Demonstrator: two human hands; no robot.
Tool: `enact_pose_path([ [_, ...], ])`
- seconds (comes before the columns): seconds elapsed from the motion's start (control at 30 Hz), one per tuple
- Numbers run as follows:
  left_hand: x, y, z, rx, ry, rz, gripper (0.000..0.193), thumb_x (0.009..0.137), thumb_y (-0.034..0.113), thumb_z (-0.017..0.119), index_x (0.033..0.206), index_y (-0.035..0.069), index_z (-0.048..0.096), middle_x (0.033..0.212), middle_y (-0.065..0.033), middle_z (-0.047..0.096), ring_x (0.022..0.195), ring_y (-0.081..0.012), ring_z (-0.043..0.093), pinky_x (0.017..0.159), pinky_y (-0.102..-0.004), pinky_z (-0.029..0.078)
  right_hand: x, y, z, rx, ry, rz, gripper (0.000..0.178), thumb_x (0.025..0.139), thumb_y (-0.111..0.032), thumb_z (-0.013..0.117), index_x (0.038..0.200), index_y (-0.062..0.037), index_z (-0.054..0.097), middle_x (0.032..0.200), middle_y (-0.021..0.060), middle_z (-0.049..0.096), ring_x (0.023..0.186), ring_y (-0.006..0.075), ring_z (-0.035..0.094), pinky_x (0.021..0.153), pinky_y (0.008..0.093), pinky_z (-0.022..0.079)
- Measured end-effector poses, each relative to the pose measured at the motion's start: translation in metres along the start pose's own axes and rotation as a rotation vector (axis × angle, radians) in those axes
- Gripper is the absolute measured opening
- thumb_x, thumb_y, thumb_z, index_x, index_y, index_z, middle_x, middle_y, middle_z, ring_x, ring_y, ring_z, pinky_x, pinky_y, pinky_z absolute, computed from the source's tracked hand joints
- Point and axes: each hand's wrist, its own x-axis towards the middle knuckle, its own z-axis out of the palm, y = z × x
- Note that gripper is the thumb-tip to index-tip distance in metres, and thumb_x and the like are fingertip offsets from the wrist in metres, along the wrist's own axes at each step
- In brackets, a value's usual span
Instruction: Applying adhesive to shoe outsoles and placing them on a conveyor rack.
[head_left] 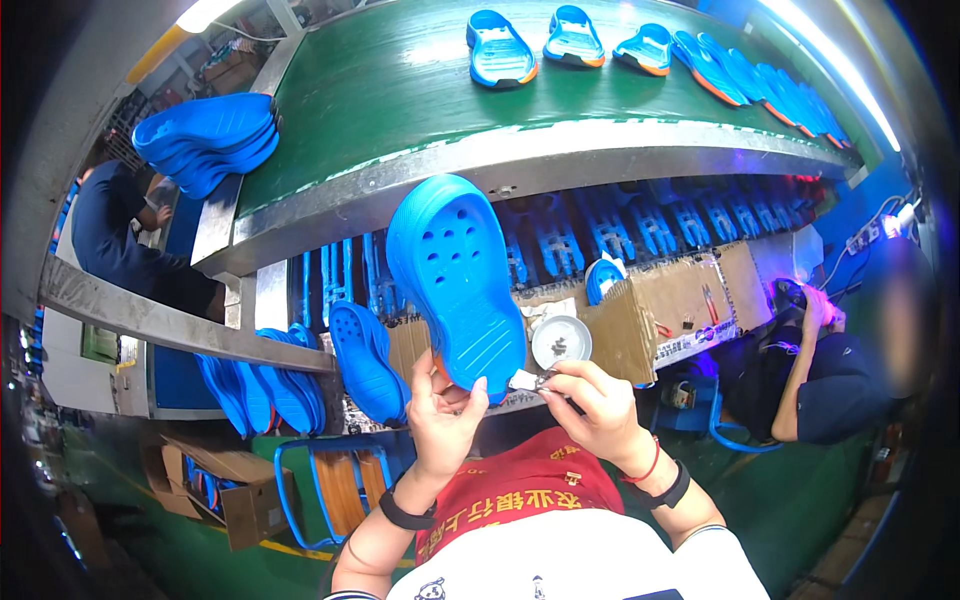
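A blue foam clog with holes in its toe part stands up in front of me, toe pointing away. My left hand grips it by the heel, thumb on the near edge. In a pinch, my right hand holds a small tool with a pale flat end and a dark metal part. Its pale end lies against or right beside the clog's heel; contact is hard to tell. Another blue clog leans just left of the held one. A round white dish with small dark bits sits beyond my right hand.
A green conveyor belt with a metal edge carries several blue clogs. Stacked blue pieces lie at its left end. An open cardboard box stands near the dish, with red-handled pliers beside it. Co-workers sit at both sides.
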Motion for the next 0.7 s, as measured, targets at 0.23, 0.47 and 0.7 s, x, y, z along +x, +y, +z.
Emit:
enact_pose_path([
  [0.23, -0.002, 0.001, -0.002, 0.127, 0.012, 0.054, 0.061, 0.084, -0.004, 0.064, 0.135, -0.004, 0.031, 0.107, -0.0194, 0.065, 0.092, -0.0214, 0.067, 0.080, -0.0310, 0.056, 0.002, -0.003, 0.005, -0.050, -0.014, -0.066, 0.017, 0.075, -0.005, 0.073, 0.089, -0.0046, 0.064, 0.088, 0.0097, 0.066, 0.064, 0.0240, 0.066, 0.053, 0.0305, 0.053],
  [0.47, 0.002, 0.000, -0.004, 0.112, -0.027, 0.011, 0.064, 0.083, -0.010, 0.062, 0.137, -0.001, 0.028, 0.114, -0.0174, 0.061, 0.096, -0.0191, 0.065, 0.081, -0.0284, 0.055, 0.007, -0.002, 0.006, -0.041, 0.000, -0.026, 0.017, 0.075, -0.005, 0.074, 0.089, -0.0044, 0.064, 0.086, 0.0092, 0.067, 0.065, 0.0243, 0.067, 0.053, 0.0307, 0.053],
  [0.7, 0.006, 0.006, 0.003, 0.083, -0.063, -0.032, 0.063, 0.083, -0.009, 0.062, 0.135, -0.001, 0.027, 0.114, -0.0193, 0.060, 0.097, -0.0219, 0.065, 0.082, -0.0308, 0.056, 0.010, -0.002, -0.001, -0.184, 0.022, -0.036, 0.017, 0.075, -0.005, 0.073, 0.090, -0.0041, 0.065, 0.087, 0.0109, 0.067, 0.069, 0.0259, 0.067, 0.056, 0.0315, 0.054],
])
